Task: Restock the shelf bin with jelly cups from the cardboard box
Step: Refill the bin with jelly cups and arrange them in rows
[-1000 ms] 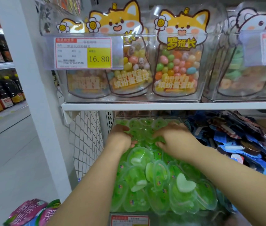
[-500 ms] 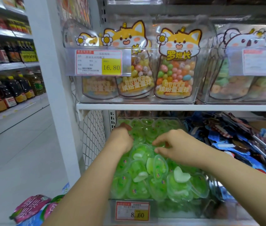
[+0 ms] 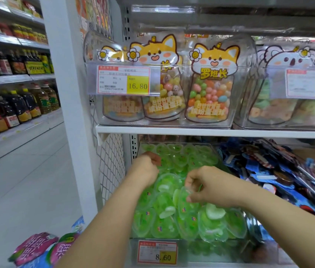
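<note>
Your right hand [image 3: 206,185] pinches one upright jelly cup [image 3: 185,202] atop the heap [image 3: 162,225] in the shelf bin [image 3: 201,251], and your left hand [image 3: 145,169] curls among the cups with its grip hidden; any nudge risks spilling that overfull front edge.

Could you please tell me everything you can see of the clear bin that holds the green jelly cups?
The bin looks like clear, hard plastic. It sits under the white shelf board, left of a heap of blue packets. It is filled high with green heart-shaped jelly cups. A red-and-yellow price tag reading 8.60 sits on its front. The left hand is down among the cups. The right hand pinches one cup standing on edge.
</note>
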The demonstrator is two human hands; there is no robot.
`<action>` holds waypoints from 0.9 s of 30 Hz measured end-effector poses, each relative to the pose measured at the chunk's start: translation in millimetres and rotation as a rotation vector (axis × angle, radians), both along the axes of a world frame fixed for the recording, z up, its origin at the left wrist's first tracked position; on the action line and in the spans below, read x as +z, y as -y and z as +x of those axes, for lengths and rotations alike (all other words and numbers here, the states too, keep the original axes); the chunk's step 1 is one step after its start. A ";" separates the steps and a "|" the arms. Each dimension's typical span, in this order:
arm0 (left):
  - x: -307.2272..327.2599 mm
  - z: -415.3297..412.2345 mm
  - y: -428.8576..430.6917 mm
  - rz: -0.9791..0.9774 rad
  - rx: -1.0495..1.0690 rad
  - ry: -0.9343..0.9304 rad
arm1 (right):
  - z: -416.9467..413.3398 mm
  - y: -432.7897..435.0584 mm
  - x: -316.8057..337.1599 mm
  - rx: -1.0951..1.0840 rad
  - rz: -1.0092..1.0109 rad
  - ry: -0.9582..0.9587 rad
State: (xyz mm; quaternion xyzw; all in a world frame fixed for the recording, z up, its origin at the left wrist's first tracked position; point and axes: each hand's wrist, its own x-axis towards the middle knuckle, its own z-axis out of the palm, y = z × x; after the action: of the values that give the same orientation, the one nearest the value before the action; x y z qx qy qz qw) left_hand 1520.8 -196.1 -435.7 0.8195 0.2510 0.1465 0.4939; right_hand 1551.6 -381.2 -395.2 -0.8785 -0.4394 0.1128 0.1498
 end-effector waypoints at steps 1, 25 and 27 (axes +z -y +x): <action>-0.9 0.9 0.1 0.017 -0.002 0.008 | 2.7 -0.2 -1.8 0.005 0.029 -0.038; 10.5 -2.5 3.2 -0.261 0.026 0.110 | 32.3 -64.4 2.0 -0.352 0.497 -0.229; 9.3 -2.6 3.6 -0.262 0.027 0.108 | 34.3 -62.2 -0.7 -0.318 0.433 -0.172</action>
State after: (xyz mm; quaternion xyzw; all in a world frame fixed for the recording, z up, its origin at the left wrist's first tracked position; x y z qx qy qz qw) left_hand 1518.2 -199.7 -426.4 0.7355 0.2521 0.1631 0.6074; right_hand 1585.9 -319.0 -395.9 -0.8713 -0.2954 0.0656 0.3864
